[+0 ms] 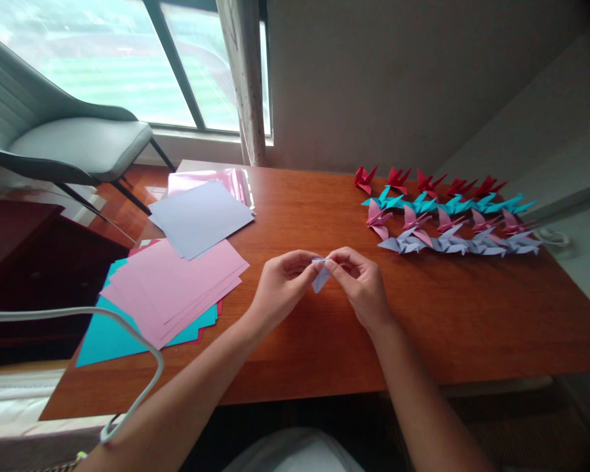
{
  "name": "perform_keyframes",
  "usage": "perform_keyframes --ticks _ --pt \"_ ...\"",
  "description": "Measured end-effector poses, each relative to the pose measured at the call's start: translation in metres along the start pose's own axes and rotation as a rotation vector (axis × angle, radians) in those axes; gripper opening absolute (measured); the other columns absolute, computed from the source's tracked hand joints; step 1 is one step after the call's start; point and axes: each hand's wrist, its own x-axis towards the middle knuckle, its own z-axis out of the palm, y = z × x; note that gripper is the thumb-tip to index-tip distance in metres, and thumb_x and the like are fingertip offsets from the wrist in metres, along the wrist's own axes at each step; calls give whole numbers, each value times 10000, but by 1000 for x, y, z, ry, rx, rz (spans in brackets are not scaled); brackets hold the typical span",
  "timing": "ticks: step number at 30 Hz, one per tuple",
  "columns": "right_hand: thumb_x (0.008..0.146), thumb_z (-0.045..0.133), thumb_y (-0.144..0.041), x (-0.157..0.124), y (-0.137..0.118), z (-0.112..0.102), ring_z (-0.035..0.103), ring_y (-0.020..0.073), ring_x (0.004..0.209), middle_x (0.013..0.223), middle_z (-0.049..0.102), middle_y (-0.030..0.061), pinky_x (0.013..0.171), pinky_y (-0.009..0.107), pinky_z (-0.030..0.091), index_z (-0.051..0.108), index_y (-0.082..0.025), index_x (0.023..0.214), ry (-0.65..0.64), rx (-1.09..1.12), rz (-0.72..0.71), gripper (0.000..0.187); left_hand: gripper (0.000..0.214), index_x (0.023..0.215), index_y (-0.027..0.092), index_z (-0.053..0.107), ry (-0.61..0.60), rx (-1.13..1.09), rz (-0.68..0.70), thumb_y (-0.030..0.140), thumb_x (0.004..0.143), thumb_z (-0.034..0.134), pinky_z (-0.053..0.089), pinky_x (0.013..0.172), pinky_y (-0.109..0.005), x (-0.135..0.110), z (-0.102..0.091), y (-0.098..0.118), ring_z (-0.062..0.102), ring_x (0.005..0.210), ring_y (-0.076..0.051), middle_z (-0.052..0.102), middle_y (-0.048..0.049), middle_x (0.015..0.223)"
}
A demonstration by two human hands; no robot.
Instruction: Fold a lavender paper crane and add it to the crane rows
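Head camera view shows the left hand (pixel 282 282) and right hand (pixel 361 278) pinching a small folded pale paper (pixel 319 282) between their fingertips (pixel 317 265) over the wooden table (pixel 299 347), with pink sheets (pixel 177 282) and pale sheets (pixel 201 219) on the paper's left and four rows of folded paper birds (pixel 448 221) on its right.
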Motion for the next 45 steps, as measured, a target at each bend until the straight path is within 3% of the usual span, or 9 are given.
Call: perform_keyframes --ticks 9,30,40,45 --pt "880 680 -305 0 -1 1 598 136 728 795 636 -12 679 253 474 670 -212 838 -13 77 28 103 243 863 130 765 -12 26 16 368 834 725 532 710 -239 1 -3 -1 695 773 -178 774 -68 844" --pt "887 662 -351 -1 -1 2 618 159 757 830 668 9 691 272 489 673 -219 860 27 -17 3 135 272 883 135 770 -2 -66 -53 383 771 785 551 744 -275 1 -2 -1 711 806 -201 787 -83 904" --pt "870 680 -409 -1 3 3 653 176 777 873 700 24 712 287 530 675 -224 890 58 2 11 185 310 890 128 783 17 -25 -87 423 856 697 514 700 -250 0 -2 2 667 751 -170 771 -69 837" --pt "875 677 -389 -2 1 2 643 168 759 860 685 18 701 286 528 678 -226 880 48 -2 2 163 300 902 136 777 1 30 -20 420 863 688 529 706 -256 1 -2 -1 678 769 -176 780 -75 889"
